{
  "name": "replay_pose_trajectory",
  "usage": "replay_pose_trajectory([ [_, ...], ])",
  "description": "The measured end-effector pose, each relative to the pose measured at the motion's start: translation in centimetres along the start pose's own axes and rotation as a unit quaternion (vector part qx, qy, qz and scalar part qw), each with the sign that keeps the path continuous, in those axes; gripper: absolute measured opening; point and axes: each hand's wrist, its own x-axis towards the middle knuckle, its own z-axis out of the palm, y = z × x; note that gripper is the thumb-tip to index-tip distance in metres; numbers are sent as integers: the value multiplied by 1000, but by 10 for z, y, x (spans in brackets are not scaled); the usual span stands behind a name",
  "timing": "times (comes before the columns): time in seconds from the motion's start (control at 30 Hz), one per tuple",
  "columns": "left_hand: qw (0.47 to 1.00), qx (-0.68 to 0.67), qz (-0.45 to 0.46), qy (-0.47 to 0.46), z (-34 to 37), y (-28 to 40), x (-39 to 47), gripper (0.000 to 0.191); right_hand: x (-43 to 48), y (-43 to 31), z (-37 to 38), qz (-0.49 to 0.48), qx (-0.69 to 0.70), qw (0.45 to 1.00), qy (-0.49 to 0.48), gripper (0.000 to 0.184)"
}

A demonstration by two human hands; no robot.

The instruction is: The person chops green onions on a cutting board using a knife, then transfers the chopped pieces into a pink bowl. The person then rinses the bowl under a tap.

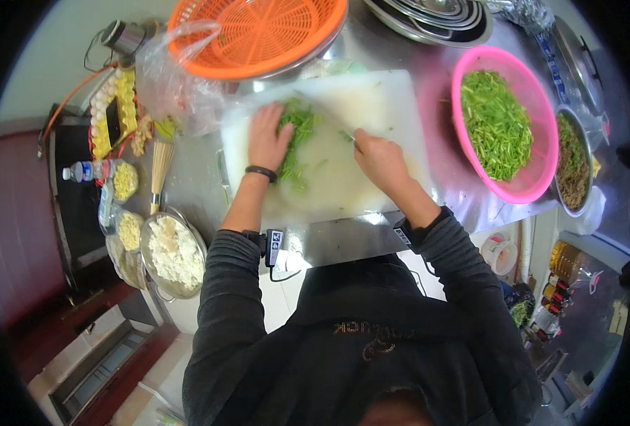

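A white cutting board (371, 183) lies before me on the steel table. My left hand (270, 138) presses on the left side of a bunch of leafy greens (296, 154), with fingers and thumb against it. A dark band circles that wrist. In my right hand (381, 160) is the handle of a knife (341, 128). The blade slants up and left across the board toward the top of the greens, its far end blurred. Small green scraps are scattered on the board.
A pink basket (546, 186) of chopped greens stands right, beside a metal bowl (587, 160) of brown, green-topped food. An orange basket (256, 66) and plastic bag (182, 90) are behind. Left are eggs (102, 104), a bamboo brush (160, 168) and a pan (199, 255) of white food.
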Motion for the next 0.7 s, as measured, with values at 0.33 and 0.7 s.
replay_pose_trajectory([
  [0.33, 995, -86, 38, -34, -25, 22, -17, 52, -71, 7, -41, 83, 51, 994, 56, 16],
  [0.7, 965, -104, 134, -198, -24, 4, -11, 55, -105, -8, -4, 154, 149, 977, 8, 19],
])
